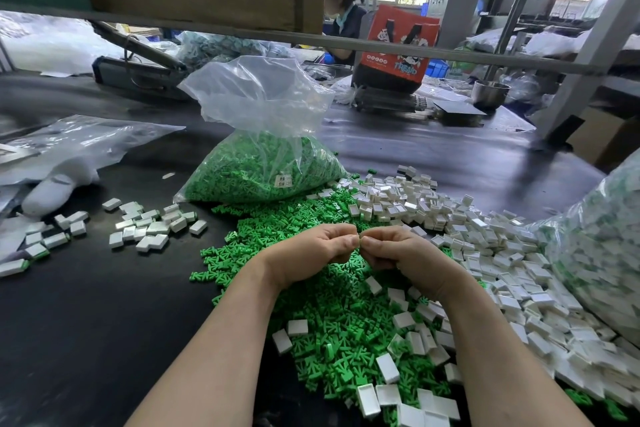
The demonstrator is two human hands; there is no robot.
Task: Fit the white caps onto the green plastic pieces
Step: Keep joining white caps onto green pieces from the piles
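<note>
Left hand (311,250) and right hand (408,253) meeting fingertip to fingertip above green plastic pieces (332,315); fingers curled tight, pinched item hidden, cannot tell what. Loose white caps (485,239) lying right. Likely pressing cap on: keeping parts square, pushing straight.

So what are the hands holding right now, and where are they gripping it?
The left hand and right hand meet fingertip to fingertip, pinching something too hidden to identify, above the green pieces.

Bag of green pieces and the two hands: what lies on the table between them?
In the head view, loose green pieces spill from the bag toward the hands; no bare table shows there.
</note>
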